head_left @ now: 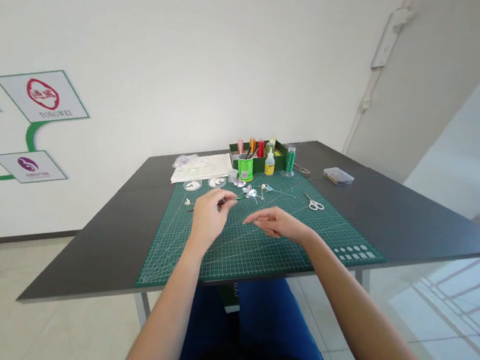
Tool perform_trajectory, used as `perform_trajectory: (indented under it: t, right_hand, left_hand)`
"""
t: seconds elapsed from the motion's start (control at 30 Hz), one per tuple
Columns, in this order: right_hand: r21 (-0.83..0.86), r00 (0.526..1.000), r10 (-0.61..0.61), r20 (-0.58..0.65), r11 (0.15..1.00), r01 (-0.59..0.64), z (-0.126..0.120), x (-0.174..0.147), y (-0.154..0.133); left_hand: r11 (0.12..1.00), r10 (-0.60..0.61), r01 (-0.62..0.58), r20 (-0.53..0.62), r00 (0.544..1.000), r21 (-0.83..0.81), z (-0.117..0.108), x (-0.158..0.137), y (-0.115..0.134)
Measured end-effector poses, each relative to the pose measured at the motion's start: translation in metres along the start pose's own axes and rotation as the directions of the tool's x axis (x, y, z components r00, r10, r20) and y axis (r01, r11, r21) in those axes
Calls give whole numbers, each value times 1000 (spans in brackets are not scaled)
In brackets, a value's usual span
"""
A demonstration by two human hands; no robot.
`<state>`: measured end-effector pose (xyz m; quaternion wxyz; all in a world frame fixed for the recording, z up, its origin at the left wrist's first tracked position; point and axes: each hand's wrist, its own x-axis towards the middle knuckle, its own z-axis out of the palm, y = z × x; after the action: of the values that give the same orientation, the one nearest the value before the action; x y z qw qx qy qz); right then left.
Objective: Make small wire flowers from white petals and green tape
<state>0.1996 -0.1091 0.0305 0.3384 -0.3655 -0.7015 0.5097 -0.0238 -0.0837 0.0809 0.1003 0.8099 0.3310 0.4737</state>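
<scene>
My left hand (212,207) is closed over the mat, its thumb and fingers pinching a thin dark flower stem (241,197), green near its far end. A pale pink and blue flower (251,192) shows at that end; whether it is joined to the stem is hard to tell. To the right, my right hand (277,222) is held low over the mat, index finger pointing left and the other fingers bent. Its fingers are pressed together; anything between them is too small to make out. Both hands are apart. A green cutting mat (229,250) lies beneath them.
Behind the hands stand a green can (245,169) of tools, a yellow glue bottle (270,164), a thread spool (290,161) and a green box (259,163). White scissors (315,204) lie right; a clear case (338,176) is farther back. White cloth (201,168) lies left.
</scene>
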Motion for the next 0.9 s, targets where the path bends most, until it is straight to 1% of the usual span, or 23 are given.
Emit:
perform_trajectory:
  t: [0.1, 0.2, 0.3, 0.47, 0.57, 0.63, 0.67, 0.73, 0.8, 0.87, 0.9]
  right_hand:
    - [50, 999, 22, -44, 999, -20, -6, -1, 5]
    - [87, 997, 43, -70, 996, -37, -14, 0, 5]
    - [104, 993, 66, -100, 993, -56, -25, 2, 4]
    - [169, 984, 117, -138, 981, -93, -46, 11, 4]
    - [237, 976, 135, -172, 967, -92, -57, 19, 4]
    - [302, 970, 127, -208, 951, -60, -63, 25, 4]
    - [337, 966, 120, -227, 941, -38, -66, 29, 4]
    - [406, 959, 119, -258, 914, -5, -71, 37, 5]
    - [462, 947, 152, -284, 887, -4, -77, 46, 7]
    - [482, 916, 221, -334, 875, -36, -82, 55, 10]
    - [471, 888, 264, -377, 880, -62, -85, 59, 11]
  left_hand:
    - [1000, -11, 12, 9, 1000, -26, 7, 7, -5]
    - [998, -4, 6, 23, 1000, -67, 16, 17, -4]
    - [995, 8, -5, 32, 999, -97, 25, 30, -3]
    - [996, 7, -1, 63, 998, -91, 35, 53, -3]
    - [989, -6, 12, 45, 999, -144, 42, 64, -8]
    - [972, -53, 53, 4, 999, -228, 49, 68, -16]
    - [957, -98, 91, -12, 995, -274, 54, 69, -21]
    - [911, -212, 186, -30, 977, -369, 65, 69, -34]
    - [854, -306, 266, -17, 952, -448, 74, 67, -46]
    - [811, -367, 320, 0, 930, -490, 80, 63, -55]
    - [803, -383, 336, 6, 924, -492, 82, 61, -59]
